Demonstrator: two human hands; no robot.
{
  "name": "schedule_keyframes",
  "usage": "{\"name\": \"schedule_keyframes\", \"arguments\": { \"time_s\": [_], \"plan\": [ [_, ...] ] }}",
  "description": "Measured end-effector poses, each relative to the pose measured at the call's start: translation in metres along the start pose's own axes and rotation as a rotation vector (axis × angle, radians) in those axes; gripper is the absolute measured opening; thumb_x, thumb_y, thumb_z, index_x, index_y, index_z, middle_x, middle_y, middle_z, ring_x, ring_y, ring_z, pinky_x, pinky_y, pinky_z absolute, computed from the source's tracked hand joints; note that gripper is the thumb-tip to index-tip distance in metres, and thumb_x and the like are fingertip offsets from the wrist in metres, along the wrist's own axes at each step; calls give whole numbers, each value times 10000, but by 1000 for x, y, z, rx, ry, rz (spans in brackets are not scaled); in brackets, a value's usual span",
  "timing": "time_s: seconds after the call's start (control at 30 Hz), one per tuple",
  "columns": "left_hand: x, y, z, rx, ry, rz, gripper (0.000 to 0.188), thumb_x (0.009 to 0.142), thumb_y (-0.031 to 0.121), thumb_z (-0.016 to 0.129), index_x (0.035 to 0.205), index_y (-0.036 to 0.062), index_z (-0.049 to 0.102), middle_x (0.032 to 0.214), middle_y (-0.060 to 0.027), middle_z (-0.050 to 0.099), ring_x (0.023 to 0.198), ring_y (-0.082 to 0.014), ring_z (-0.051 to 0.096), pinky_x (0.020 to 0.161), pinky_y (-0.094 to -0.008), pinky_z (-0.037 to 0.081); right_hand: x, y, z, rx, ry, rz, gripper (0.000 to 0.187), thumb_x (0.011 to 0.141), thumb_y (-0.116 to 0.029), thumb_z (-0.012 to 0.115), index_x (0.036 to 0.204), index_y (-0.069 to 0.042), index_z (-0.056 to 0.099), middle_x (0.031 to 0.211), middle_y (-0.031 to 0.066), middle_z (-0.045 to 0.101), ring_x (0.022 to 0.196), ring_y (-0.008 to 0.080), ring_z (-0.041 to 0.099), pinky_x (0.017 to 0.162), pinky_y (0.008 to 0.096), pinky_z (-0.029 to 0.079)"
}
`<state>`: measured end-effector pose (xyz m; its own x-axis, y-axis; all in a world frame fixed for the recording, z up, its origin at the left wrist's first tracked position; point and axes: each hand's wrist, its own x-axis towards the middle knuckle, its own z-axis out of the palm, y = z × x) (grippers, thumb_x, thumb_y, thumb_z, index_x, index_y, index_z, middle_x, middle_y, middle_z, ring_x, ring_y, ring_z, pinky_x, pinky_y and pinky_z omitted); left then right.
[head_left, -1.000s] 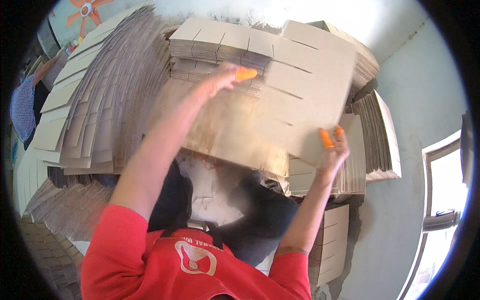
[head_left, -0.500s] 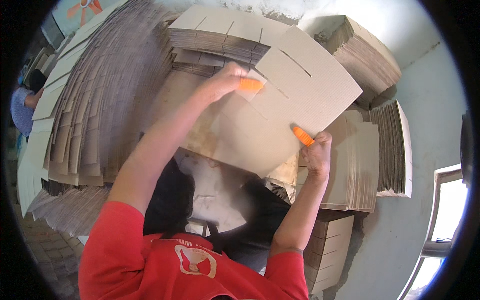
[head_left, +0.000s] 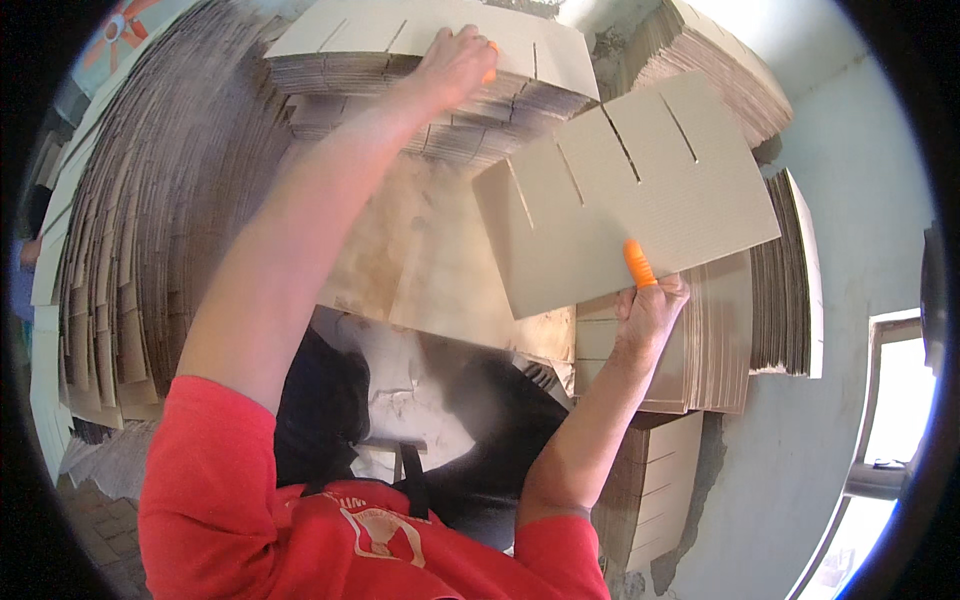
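Note:
A tan corrugated cardboard sheet [head_left: 640, 190] with several narrow slots cut in from its far edge is held up at a tilt, right of centre. My right hand [head_left: 652, 310] grips its near edge, the orange-covered thumb on top and the fingers curled below. My left hand [head_left: 452, 68] is stretched far forward, over the front edge of a stack of slotted cardboard sheets [head_left: 565, 62]. Its fingers are bent close together, with an orange cover showing on the thumb side. Whatever lies under those fingers is hidden.
A large fanned bank of cardboard [head_left: 180, 180] rises on the left. More cardboard stacks stand at the back right [head_left: 705, 70], the right [head_left: 790, 290] and lower right [head_left: 665, 490]. Brown-stained cardboard [head_left: 400, 250] lies before me. A person's arm [head_left: 30, 252] shows at far left.
My left hand has moved away from the raised sheet, forward to the back stack. My right hand has moved slightly right with the sheet, which has turned, showing more of its slots.

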<state>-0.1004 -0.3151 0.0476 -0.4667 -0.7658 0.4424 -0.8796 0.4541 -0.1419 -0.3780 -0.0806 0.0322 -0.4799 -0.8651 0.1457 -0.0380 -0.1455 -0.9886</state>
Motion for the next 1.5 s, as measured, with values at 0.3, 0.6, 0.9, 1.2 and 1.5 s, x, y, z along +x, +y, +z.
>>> {"name": "schedule_keyframes", "arguments": {
  "time_s": [0.3,0.6,0.9,1.2,1.5],
  "plan": [
    [10,-55,9,-266,283,61,99,794,105,653,836,17,636,874,-179,641,852,-348,634,718,-442,507,-4,0,7,83,-33,97,241,829,86,408,856,38,643,641,58,590,332,59,387,280,229,285],
    [-31,8,-15,234,325,506,233,713,57,671,930,-10,619,1021,-64,551,1007,-206,552,744,-293,580,-11,1,15,170,4,-112,294,844,99,412,912,38,691,649,71,621,327,54,373,276,220,274],
    [-57,29,-18,252,125,432,209,710,16,634,900,-74,646,1089,-98,536,1009,-215,545,700,-253,595,-14,1,15,43,63,-233,255,880,59,467,925,7,713,698,60,630,354,38,374,277,209,273],
    [-62,30,-19,202,133,430,234,729,7,620,940,-94,631,1118,-119,540,1016,-215,558,688,-257,599,-4,22,5,-180,87,-528,268,880,66,450,892,-7,708,643,24,569,395,9,366,295,195,232],
    [-75,36,-24,210,148,527,234,711,1,639,929,-83,637,1141,-142,545,1001,-218,543,665,-239,586,-11,10,8,-23,60,-453,336,847,108,402,935,9,710,636,4,529,401,12,351,314,187,239]
  ]
}}
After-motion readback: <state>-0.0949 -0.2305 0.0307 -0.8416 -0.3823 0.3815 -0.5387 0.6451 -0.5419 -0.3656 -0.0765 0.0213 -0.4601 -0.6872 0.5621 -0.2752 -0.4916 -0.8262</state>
